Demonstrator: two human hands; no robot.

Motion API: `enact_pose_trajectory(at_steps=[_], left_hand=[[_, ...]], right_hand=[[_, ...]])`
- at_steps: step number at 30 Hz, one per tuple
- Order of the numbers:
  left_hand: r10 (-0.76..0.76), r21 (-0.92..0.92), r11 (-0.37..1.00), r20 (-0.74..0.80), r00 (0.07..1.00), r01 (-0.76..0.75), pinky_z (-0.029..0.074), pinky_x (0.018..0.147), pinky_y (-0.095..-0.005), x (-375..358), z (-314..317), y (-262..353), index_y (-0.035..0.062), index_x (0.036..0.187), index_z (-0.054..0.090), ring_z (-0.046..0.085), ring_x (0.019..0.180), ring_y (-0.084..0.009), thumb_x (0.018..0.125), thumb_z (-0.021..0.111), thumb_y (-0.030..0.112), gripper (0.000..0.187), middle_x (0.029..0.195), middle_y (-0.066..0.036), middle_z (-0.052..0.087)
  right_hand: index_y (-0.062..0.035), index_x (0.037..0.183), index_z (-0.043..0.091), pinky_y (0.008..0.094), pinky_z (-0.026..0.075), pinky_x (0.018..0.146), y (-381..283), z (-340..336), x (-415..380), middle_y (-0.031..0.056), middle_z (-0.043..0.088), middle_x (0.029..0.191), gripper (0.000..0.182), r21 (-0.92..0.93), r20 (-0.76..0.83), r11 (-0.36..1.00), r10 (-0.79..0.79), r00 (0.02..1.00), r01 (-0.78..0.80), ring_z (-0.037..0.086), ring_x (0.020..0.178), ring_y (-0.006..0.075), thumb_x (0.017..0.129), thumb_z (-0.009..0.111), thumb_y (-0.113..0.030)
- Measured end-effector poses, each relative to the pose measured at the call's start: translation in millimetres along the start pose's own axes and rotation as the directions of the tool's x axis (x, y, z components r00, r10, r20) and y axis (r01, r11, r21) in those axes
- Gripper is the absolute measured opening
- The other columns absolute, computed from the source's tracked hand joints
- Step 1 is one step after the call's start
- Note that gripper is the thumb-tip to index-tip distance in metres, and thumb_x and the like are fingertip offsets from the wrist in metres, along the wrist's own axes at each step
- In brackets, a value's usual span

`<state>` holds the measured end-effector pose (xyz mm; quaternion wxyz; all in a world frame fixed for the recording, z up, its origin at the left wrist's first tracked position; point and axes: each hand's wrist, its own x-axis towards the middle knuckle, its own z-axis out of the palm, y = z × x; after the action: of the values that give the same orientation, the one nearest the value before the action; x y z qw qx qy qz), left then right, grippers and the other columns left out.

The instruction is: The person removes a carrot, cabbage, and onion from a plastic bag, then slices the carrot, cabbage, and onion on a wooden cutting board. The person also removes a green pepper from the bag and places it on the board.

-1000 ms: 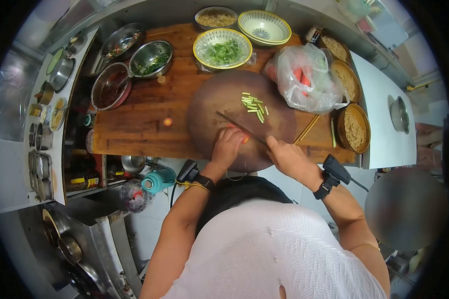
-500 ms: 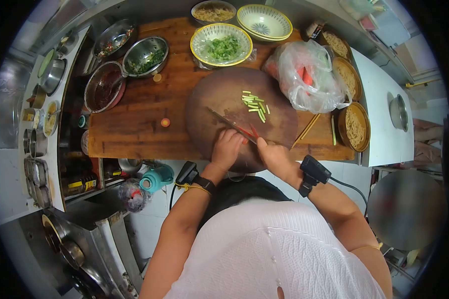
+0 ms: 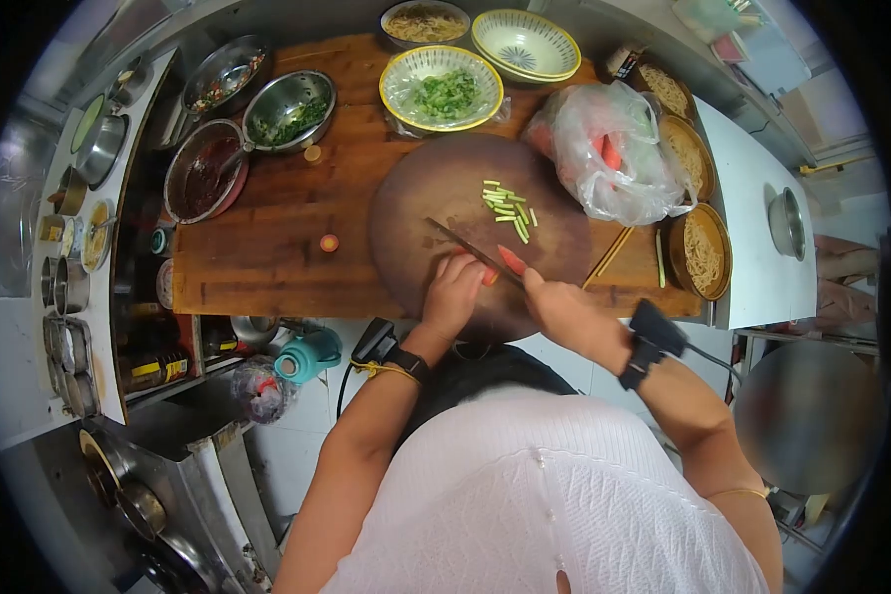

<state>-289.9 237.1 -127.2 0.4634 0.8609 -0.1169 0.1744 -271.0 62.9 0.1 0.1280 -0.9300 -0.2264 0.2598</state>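
Observation:
On the round chopping board [image 3: 416, 188], my left hand [image 3: 451, 297] is closed over a carrot [image 3: 489, 276], whose cut end shows past my fingertips. My right hand [image 3: 574, 315] grips the handle of a knife [image 3: 460, 240]. The blade lies slantwise across the board, right beside the carrot and my left fingers. A cut carrot piece [image 3: 512, 260] rests on the far side of the blade. Farther back on the board is a small heap of green sticks [image 3: 506, 206].
A plastic bag [image 3: 624, 163] with carrots stands behind right, near noodle bowls [image 3: 703, 252]. Chopsticks [image 3: 609, 255] lie right of the board. A bowl of chopped greens [image 3: 391, 89] stands behind it; metal bowls [image 3: 324, 91] sit back left. A carrot end [image 3: 329, 243] lies left.
The knife and my right hand have shifted slightly right and toward me. The red piece beside the blade now lies flatter and shows more of its face. My left hand stays nearly in place.

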Motion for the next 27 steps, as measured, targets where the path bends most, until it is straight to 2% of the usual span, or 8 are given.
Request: enact_pose_trajectory(at_steps=[1,3,10,12,16,22,24,27], left_hand=[[0.003,0.009,1.000,0.015,1.000,-0.003,0.044,0.082,-0.0394,0,0,-2,0.0042,0.089,0.061,0.052,0.093,-0.0327,0.080,0.059,0.006,0.010,0.097,-0.012,0.057],[0.009,0.021,1.000,0.026,1.000,-0.010,0.044,0.082,-0.0395,2,1,-5,0.0041,0.089,0.061,0.052,0.093,-0.0326,0.079,0.059,0.006,0.010,0.097,-0.012,0.057],[0.035,0.022,0.999,-0.019,0.999,-0.034,0.044,0.082,-0.0393,-2,1,-4,0.0042,0.089,0.060,0.053,0.093,-0.0321,0.079,0.059,0.006,0.010,0.097,-0.012,0.057],[0.036,0.019,0.999,-0.010,0.999,-0.035,0.044,0.081,-0.0391,-2,3,-4,0.0043,0.089,0.060,0.053,0.092,-0.0320,0.079,0.060,0.006,0.010,0.097,-0.012,0.057],[0.051,0.040,0.998,-0.062,0.997,-0.049,0.045,0.079,-0.0388,-1,4,-5,0.0054,0.089,0.059,0.053,0.091,-0.0314,0.078,0.059,0.006,0.010,0.095,-0.011,0.056],[0.030,0.025,0.999,-0.031,0.999,-0.029,0.045,0.079,-0.0391,-2,3,-7,0.0038,0.089,0.060,0.053,0.090,-0.0321,0.079,0.059,0.006,0.010,0.095,-0.012,0.057],[0.037,0.027,0.999,-0.018,0.999,-0.037,0.045,0.079,-0.0392,0,4,-9,0.0028,0.088,0.060,0.053,0.089,-0.0325,0.079,0.060,0.006,0.010,0.094,-0.013,0.057],[0.063,0.024,0.998,-0.054,0.997,-0.062,0.045,0.080,-0.0390,1,3,-6,0.0030,0.088,0.060,0.053,0.090,-0.0324,0.078,0.061,0.005,0.010,0.095,-0.013,0.057]], right_hand=[[-0.0019,0.096,0.039,0.0520,0.045,0.060,3,13,8,0.0244,0.060,0.073,0.018,-0.003,-0.001,1.000,-0.004,1.000,0.004,0.057,0.069,0.0440,0.087,0.048,-0.013],[-0.0009,0.098,0.040,0.0496,0.048,0.065,1,34,21,0.0251,0.062,0.082,0.018,-0.068,-0.084,0.998,0.000,0.996,-0.006,0.061,0.077,0.0417,0.081,0.045,-0.002],[-0.0008,0.098,0.041,0.0512,0.048,0.067,-18,-15,0,0.0256,0.062,0.083,0.017,-0.069,0.014,0.998,0.008,1.000,-0.007,0.061,0.080,0.0419,0.082,0.044,-0.004],[-0.0015,0.097,0.039,0.0527,0.044,0.063,-15,-23,-11,0.0254,0.060,0.076,0.017,-0.052,0.031,0.999,0.015,0.999,-0.013,0.057,0.073,0.0447,0.086,0.048,-0.011],[-0.0011,0.096,0.039,0.0525,0.044,0.065,-16,-31,-15,0.0260,0.059,0.076,0.016,-0.028,0.103,0.999,0.044,0.994,-0.042,0.057,0.073,0.0449,0.086,0.047,-0.011],[-0.0013,0.097,0.041,0.0515,0.048,0.066,1,29,16,0.0258,0.062,0.081,0.016,-0.051,-0.007,0.998,0.039,0.999,-0.039,0.061,0.078,0.0417,0.082,0.045,-0.005],[-0.0024,0.095,0.040,0.0517,0.048,0.063,1,35,19,0.0245,0.063,0.078,0.015,-0.026,-0.136,0.999,-0.047,0.990,0.043,0.062,0.074,0.0417,0.082,0.046,-0.006],[-0.0020,0.096,0.040,0.0515,0.048,0.063,-3,17,17,0.0246,0.062,0.077,0.015,-0.036,-0.071,0.999,-0.033,0.997,0.030,0.061,0.073,0.0421,0.083,0.046,-0.007]])
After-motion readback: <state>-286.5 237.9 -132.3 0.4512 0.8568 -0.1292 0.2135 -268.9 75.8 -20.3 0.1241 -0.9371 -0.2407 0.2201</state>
